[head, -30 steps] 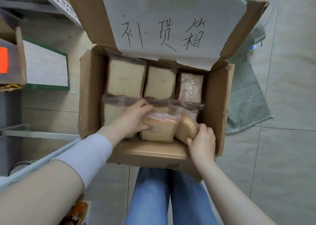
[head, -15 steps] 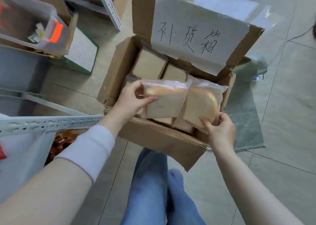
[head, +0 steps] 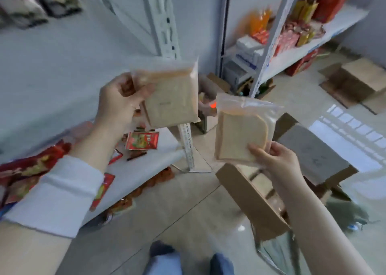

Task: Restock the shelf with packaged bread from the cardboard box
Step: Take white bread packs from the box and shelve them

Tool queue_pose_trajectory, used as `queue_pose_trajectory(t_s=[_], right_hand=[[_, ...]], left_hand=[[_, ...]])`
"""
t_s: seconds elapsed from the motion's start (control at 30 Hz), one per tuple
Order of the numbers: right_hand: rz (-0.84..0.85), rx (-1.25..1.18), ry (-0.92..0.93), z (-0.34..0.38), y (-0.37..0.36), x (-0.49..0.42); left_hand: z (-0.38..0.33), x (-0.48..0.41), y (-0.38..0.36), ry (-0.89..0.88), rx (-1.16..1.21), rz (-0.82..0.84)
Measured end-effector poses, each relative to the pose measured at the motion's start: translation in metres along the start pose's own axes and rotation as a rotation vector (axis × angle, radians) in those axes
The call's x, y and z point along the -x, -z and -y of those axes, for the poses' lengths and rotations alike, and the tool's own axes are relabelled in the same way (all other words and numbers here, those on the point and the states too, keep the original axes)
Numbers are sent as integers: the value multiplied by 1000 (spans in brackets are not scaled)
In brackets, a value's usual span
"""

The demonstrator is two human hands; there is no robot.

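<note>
My left hand (head: pixel 119 105) grips a clear-wrapped square bread pack (head: pixel 173 101) by its left side and holds it upright in the air in front of the white shelf (head: pixel 163 149). My right hand (head: pixel 275 159) pinches the lower right corner of a second bread pack (head: pixel 240 136), a rounded slice in a loose clear bag, over the floor right of the shelf post. The open cardboard box (head: pixel 250 199) sits on the floor below my right arm; its contents are mostly hidden.
Red snack packets (head: pixel 142 141) lie on the shelf board below my left hand. A white perforated upright (head: pixel 188 147) stands between the two packs. A second shelf unit (head: pixel 292 40) with goods stands at the back right, with more cardboard boxes (head: pixel 359 80) on the tiled floor.
Both hands lifted the two bread packs out of the box and up toward the shelf. My view swung from down into the box to the shelves.
</note>
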State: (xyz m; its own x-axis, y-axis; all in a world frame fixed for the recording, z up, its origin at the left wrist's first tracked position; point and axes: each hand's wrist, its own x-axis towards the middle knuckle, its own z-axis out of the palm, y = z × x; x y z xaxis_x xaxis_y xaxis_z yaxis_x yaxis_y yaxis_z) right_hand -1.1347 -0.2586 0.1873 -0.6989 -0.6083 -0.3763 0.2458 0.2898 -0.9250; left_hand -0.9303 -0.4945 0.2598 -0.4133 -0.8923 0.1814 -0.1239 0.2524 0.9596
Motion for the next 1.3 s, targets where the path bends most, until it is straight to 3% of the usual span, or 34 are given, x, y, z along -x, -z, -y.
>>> queue_pose_trajectory(t_s=[0.13, 0.27, 0.47, 0.87, 1.1, 1.3], right_hand=[[179, 51, 168, 68, -128, 26], [345, 17, 290, 114, -289, 45], [361, 90, 342, 144, -487, 35], [263, 157, 422, 184, -704, -83], [67, 288, 527, 177, -746, -124], [-50, 254, 589, 178, -758, -116]], left_hand=[[-32, -4, 150, -44, -20, -240], [-19, -13, 306, -25, -35, -432], [33, -47, 460, 55, -55, -575], [107, -227, 531, 93, -74, -637], [136, -279, 536, 35, -114, -729], [135, -291, 526, 53, -190, -833]])
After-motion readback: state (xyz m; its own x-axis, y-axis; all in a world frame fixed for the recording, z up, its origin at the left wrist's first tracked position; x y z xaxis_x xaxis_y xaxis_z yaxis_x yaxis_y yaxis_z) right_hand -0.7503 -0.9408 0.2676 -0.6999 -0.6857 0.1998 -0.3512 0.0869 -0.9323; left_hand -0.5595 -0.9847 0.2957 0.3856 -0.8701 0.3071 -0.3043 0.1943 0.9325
